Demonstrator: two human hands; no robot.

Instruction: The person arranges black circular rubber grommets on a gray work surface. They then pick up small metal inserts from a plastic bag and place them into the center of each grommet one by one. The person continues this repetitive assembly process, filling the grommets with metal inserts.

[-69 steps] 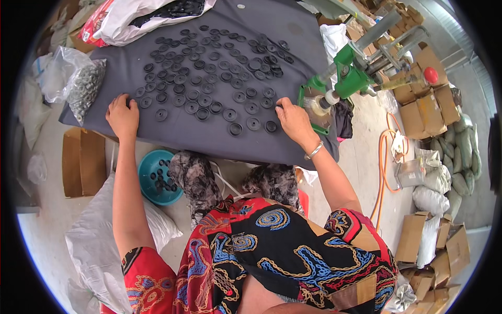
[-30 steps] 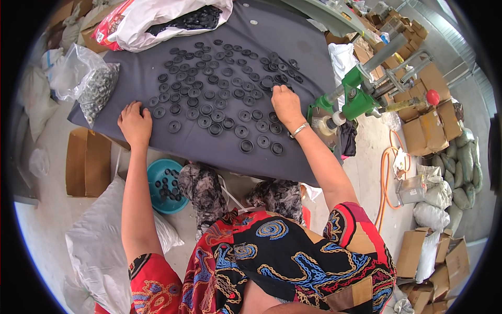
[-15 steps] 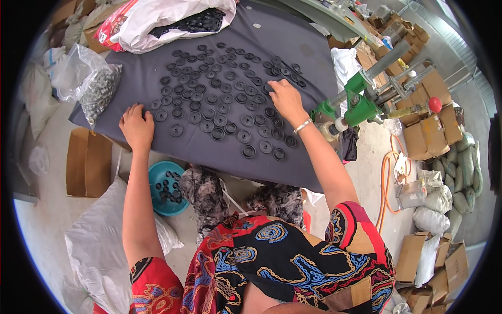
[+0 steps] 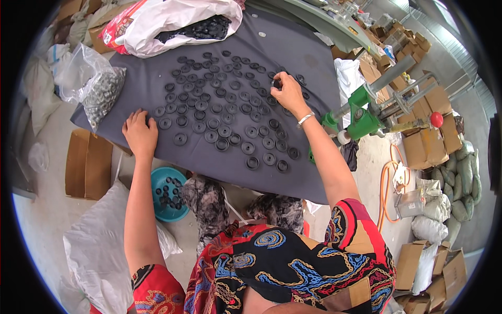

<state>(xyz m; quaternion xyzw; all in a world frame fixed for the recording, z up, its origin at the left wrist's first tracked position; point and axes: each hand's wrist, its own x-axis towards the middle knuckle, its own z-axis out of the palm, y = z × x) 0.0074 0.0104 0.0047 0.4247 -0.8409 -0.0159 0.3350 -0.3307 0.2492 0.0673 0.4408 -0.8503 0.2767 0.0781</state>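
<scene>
Pinching 1 black disc [image 4: 276,83] from the spread covering the grey surface [image 4: 314,52], the right hand [image 4: 286,95] is closed on it, while the left hand [image 4: 140,135] is laid flat, fingers apart, steadying the cloth edge.

Right hand [image 4: 286,93] farther up the table [image 4: 308,47]

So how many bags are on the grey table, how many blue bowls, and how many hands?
Bags on the table: 2 (clear bag, white bag)
Blue bowl: 1
Hands: 2 (left hand flat, right hand pinching a black ring)
Total: 5
</scene>
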